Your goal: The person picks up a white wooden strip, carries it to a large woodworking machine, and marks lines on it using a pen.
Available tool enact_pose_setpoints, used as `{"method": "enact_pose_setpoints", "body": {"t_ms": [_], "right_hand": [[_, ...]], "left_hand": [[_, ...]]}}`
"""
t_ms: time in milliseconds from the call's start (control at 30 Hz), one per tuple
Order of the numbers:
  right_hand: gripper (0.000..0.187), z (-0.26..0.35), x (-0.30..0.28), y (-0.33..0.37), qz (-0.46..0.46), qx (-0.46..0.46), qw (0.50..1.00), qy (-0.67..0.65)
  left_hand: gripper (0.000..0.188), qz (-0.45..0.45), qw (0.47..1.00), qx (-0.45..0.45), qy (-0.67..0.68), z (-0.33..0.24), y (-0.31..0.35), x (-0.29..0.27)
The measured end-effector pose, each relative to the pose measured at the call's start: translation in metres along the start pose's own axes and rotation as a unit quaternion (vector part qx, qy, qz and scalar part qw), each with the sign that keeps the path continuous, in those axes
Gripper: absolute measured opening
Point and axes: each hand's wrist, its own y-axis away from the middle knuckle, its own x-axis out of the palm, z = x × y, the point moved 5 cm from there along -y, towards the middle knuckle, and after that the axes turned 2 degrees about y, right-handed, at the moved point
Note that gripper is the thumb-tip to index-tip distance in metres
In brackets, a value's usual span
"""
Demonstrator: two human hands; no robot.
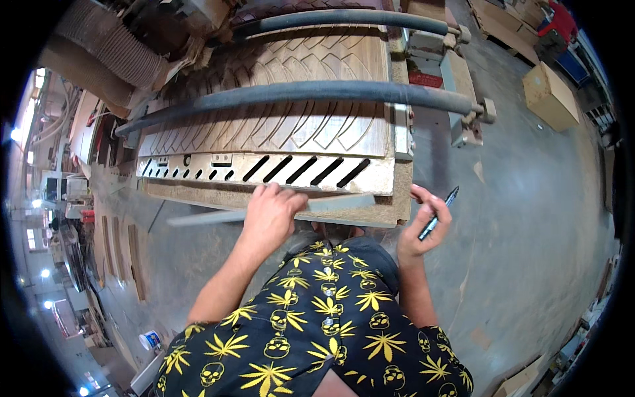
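My left hand [270,215] is closed around a long pale grey flat strip [342,202], which looks like a ruler or straightedge. The strip lies across the near edge of the machine bed [380,215], and its left end sticks out past my hand. Between the fingers of my right hand [418,231] is a dark pen [452,198], tilted up to the right, beside the bed's near right corner. Beyond both hands, a brown wooden panel [264,129] with carved curved grooves lies behind a slotted metal plate [304,171].
Two dark padded bars [297,92] cross above the panel, held by brackets [469,122] on the right. A ribbed hose [112,49] hangs at upper left. On the right floor sits a cardboard box [550,96]; a person in red [561,23] is farther back. Wooden strips [135,261] lie left.
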Motion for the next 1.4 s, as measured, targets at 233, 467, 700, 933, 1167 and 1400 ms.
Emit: {"method": "enact_pose_setpoints", "body": {"t_ms": [233, 467, 700, 933, 1167, 1400], "right_hand": [[0.031, 0.047, 0.043, -0.020, 0.131, -0.101, 0.985, -0.047], [0.049, 0.097, 0.066, 0.030, 0.390, -0.143, 0.903, 0.113], [0.063, 0.139, 0.076, 0.136, 0.512, -0.119, 0.842, 0.126], [0.069, 0.177, 0.071, 0.215, 0.576, -0.086, 0.788, 0.199], [0.057, 0.199, 0.067, 0.244, 0.593, -0.120, 0.758, 0.244], [0.050, 0.212, 0.063, 0.234, 0.546, -0.167, 0.794, 0.210]], "left_hand": [[0.020, 0.055, 0.987, -0.092, 0.116, -0.020, 0.055, 0.017], [0.021, 0.047, 0.981, -0.094, 0.163, -0.009, 0.094, 0.026], [0.020, 0.057, 0.978, -0.082, 0.183, 0.005, 0.170, 0.047], [0.021, 0.055, 0.972, -0.097, 0.204, 0.024, 0.256, 0.077], [0.022, 0.033, 0.964, -0.109, 0.241, 0.027, 0.296, 0.078], [0.022, -0.111, 0.941, -0.135, 0.289, 0.029, 0.300, 0.067]]}}
